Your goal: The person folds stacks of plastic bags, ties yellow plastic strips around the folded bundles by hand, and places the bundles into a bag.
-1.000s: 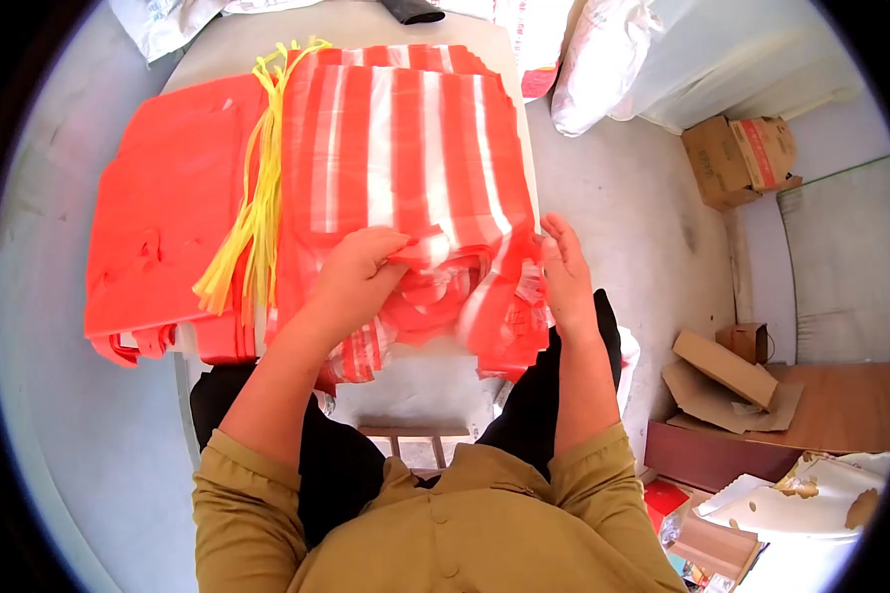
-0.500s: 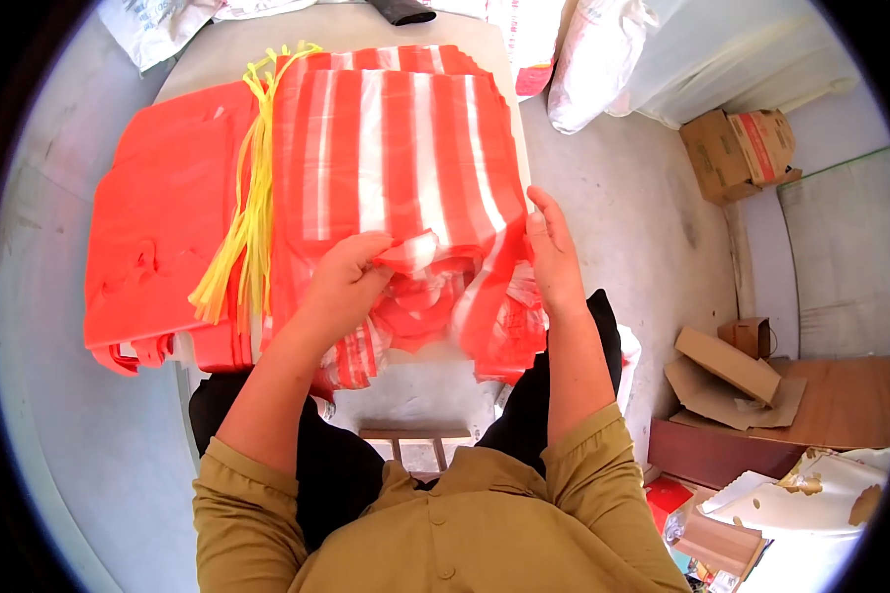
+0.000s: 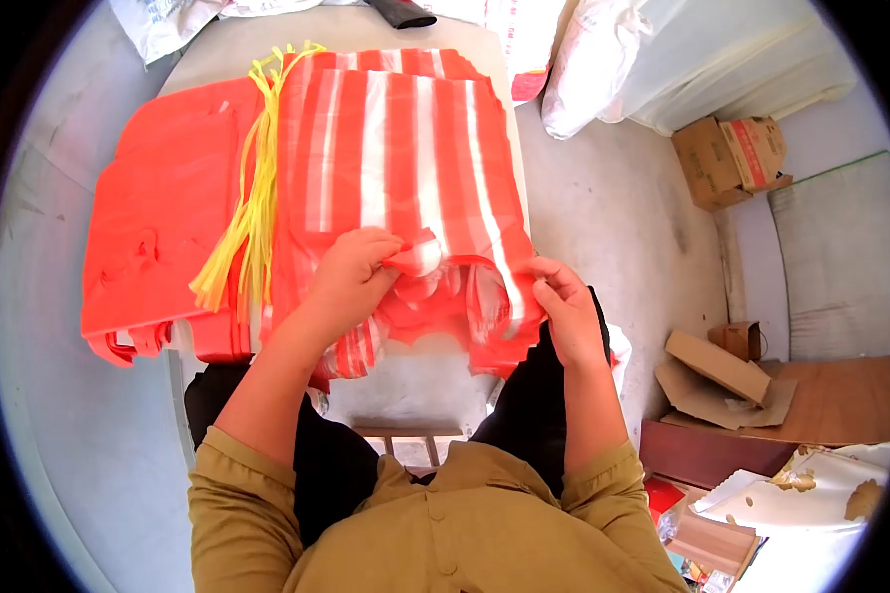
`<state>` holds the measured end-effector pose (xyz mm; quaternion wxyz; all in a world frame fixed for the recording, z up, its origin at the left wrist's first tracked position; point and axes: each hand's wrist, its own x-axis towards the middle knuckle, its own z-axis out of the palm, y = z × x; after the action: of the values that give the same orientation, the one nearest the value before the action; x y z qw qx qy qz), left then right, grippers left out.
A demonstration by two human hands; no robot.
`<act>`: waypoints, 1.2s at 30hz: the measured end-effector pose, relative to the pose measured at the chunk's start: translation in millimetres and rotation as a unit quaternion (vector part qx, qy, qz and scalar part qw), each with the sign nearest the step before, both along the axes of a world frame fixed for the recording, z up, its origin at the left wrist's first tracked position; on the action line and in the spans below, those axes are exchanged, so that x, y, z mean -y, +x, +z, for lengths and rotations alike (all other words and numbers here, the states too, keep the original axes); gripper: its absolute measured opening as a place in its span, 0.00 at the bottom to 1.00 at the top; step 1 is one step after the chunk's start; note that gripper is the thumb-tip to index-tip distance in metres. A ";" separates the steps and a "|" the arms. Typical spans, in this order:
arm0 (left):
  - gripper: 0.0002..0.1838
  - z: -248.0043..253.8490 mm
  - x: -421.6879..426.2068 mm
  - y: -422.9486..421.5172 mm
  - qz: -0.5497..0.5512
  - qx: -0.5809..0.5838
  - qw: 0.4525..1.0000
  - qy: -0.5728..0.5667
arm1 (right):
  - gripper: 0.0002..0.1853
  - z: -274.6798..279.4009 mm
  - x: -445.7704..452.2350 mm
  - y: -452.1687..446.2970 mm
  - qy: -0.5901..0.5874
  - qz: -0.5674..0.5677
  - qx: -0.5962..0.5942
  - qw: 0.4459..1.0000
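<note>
Along the bench's (image 3: 232, 54) near edge: striped bags (image 3: 396, 158), pinched at crumpled end by left hand (image 3: 351, 275), at side by right hand (image 3: 570, 308)! Off the right edge, cardboard box (image 3: 704, 163) with contents hidden.

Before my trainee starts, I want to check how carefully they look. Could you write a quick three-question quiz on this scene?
1. True or false: the yellow strips lie to the right of the striped plastic.
2. Multiple choice: what is the left hand pinching?
A) the yellow strips
B) the striped plastic
C) the plain red stack
3. Fill in: the striped plastic is red and ____.

Key: 1. False, they lie to its left; 2. B; 3. white.
</note>
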<state>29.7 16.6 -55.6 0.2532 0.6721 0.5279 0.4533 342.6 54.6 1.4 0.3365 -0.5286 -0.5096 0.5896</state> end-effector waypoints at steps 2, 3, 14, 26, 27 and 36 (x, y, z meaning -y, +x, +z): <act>0.14 3.8 1.2 0.7 -0.008 -0.023 1.000 0.001 | 0.14 -2.2 9.5 9.7 -0.001 0.027 -0.014 1.000; 0.14 6.6 1.3 0.3 -0.011 -0.035 0.999 0.003 | 0.13 -4.0 13.1 12.6 -0.001 0.041 -0.022 0.999; 0.18 6.9 5.0 1.8 -0.056 -0.197 0.975 0.082 | 0.11 -16.8 33.0 33.0 0.015 0.096 0.056 0.994; 0.17 8.6 11.7 0.4 -0.057 -0.260 0.958 0.110 | 0.20 35.2 -35.6 -67.2 0.030 0.187 0.060 0.980; 0.16 10.3 11.8 0.5 -0.058 -0.263 0.957 0.109 | 0.21 30.0 -42.8 -78.5 0.003 0.196 0.053 0.979; 0.12 13.9 10.2 -1.1 -0.065 -0.267 0.957 0.096 | 0.32 -2.7 -63.1 -103.7 -0.048 0.194 0.042 0.979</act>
<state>28.6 6.4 -41.7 0.0662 0.8226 0.4854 0.2887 238.8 117.7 -1.4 0.1686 -0.4597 -0.5874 0.6443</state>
